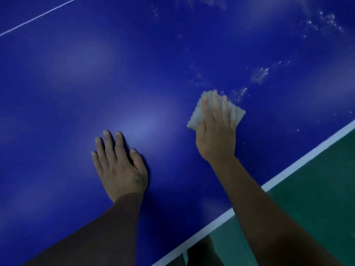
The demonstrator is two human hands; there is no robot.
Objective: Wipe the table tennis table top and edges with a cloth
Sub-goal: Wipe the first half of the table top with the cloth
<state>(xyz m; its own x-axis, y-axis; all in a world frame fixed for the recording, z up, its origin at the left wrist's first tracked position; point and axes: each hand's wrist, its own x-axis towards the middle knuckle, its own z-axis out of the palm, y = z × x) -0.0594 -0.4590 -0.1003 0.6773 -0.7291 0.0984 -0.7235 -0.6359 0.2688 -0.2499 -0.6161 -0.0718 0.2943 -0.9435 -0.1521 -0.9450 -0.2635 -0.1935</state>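
The blue table tennis table top (134, 73) fills most of the view. My right hand (217, 131) presses a folded pale cloth (196, 116) flat on the top with straight fingers, right of centre. My left hand (119, 162) rests flat on the bare top, fingers straight and slightly spread, to the left of the cloth. White wet spots (259, 73) lie scattered beyond the cloth towards the upper right. The white edge line (299, 162) of the table runs diagonally at the lower right.
Green floor (317, 198) shows beyond the table edge at the lower right. A thin white centre line (38, 16) crosses the top-left corner. Below the edge, a dark shape (201, 254) is part of my body.
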